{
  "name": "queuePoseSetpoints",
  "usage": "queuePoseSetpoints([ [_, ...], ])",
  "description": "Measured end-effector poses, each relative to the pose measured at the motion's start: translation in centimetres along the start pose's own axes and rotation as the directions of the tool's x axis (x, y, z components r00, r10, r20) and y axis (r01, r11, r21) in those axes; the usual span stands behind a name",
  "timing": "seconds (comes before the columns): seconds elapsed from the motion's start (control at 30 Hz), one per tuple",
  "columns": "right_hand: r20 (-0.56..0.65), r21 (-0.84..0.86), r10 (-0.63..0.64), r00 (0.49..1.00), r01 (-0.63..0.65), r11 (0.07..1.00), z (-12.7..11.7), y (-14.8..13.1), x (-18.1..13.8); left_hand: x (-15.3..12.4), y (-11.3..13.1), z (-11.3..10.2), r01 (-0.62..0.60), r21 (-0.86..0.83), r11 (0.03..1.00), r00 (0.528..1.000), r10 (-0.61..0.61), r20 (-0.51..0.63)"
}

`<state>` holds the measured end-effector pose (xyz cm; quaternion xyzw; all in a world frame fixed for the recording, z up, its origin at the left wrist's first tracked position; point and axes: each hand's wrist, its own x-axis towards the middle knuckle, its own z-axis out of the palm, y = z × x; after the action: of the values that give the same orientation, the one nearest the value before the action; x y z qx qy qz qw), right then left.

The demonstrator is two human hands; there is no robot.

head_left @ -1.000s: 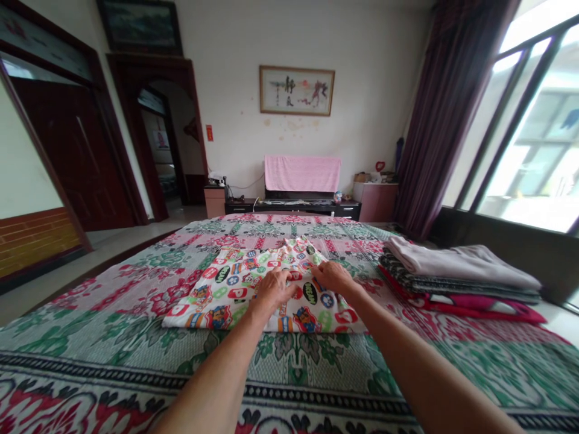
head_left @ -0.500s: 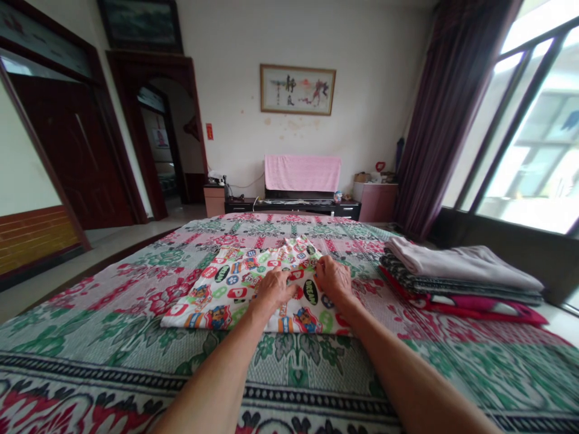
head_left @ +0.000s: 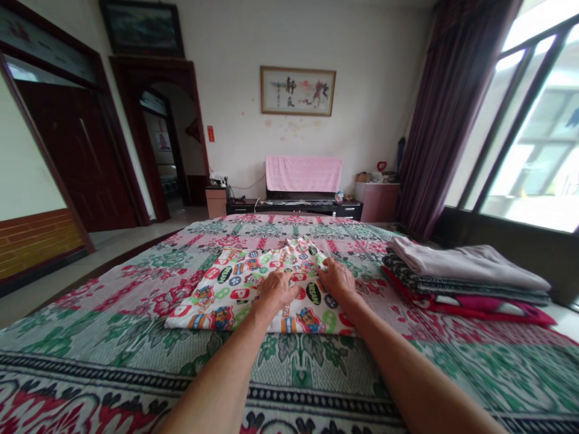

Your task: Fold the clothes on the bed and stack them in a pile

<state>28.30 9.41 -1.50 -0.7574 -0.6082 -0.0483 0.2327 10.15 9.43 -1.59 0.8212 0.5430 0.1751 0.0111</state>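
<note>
A white cloth with a bright cartoon print (head_left: 226, 289) lies folded flat on the bed (head_left: 113, 337), which has a red and green patterned cover. My left hand (head_left: 277, 289) rests palm down on the cloth near its middle, fingers stretched forward. My right hand (head_left: 337, 280) lies on the cloth's right part, fingers flat and pointing toward the far edge. Both hands press the fabric and hold nothing.
A stack of folded clothes (head_left: 465, 274), grey on top and red below, sits at the bed's right side. Beyond the bed stand a low dark cabinet with a pink towel (head_left: 303, 173), a doorway (head_left: 167, 157) at left and a curtained window (head_left: 520, 138) at right.
My right hand has slid a little left and inward over the cloth's right part. My left hand has barely moved.
</note>
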Motion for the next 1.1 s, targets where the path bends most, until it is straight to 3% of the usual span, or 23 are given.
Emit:
queuePoseSetpoints([
  [0.13,-0.081,0.012,-0.16,0.984,0.162,0.987,-0.2,-0.1,-0.6,0.2,-0.2,0.0,0.011,-0.022,1.0,1.0,-0.011,-0.006],
  [0.27,-0.075,0.023,-0.383,0.921,0.385,0.922,-0.2,-0.2,-1.1,0.3,-0.5,0.3,0.007,-0.067,0.998,1.0,-0.009,-0.027],
  [0.4,-0.022,0.017,-0.422,0.906,0.422,0.906,0.2,0.0,-1.1,0.2,-0.2,0.0,0.006,-0.089,0.996,0.999,-0.01,-0.043],
  [0.53,-0.039,0.024,-0.405,0.913,0.406,0.913,0.6,0.2,-0.9,0.0,-1.0,-2.6,-0.054,-0.107,0.993,0.998,0.056,0.021],
  [0.6,-0.047,0.031,-0.37,0.928,0.371,0.928,0.7,0.2,-0.8,-0.4,-2.9,-4.8,-0.021,-0.073,0.997,1.0,0.023,0.021],
  [0.7,-0.052,0.029,-0.312,0.949,0.314,0.949,0.6,0.0,-0.8,-1.7,-7.4,-8.3,0.143,0.024,0.989,0.989,-0.143,0.028],
  [0.8,-0.044,0.017,-0.309,0.95,0.31,0.95,0.3,-0.1,-0.9,-4.1,-12.4,-10.8,0.252,0.086,0.964,0.945,-0.264,0.194],
  [0.87,-0.04,0.012,-0.322,0.946,0.323,0.946,0.2,-0.1,-0.9,-5.7,-15.0,-11.6,0.331,0.025,0.943,0.896,-0.322,0.307],
  [0.97,-0.035,0.015,-0.326,0.945,0.327,0.945,0.2,-0.1,-0.9,-7.5,-16.9,-12.1,0.385,-0.088,0.919,0.857,-0.321,0.402],
  [1.1,-0.049,0.031,-0.317,0.947,0.319,0.947,0.5,0.0,-0.8,-7.8,-17.3,-11.9,0.366,-0.087,0.927,0.862,-0.302,0.406],
])
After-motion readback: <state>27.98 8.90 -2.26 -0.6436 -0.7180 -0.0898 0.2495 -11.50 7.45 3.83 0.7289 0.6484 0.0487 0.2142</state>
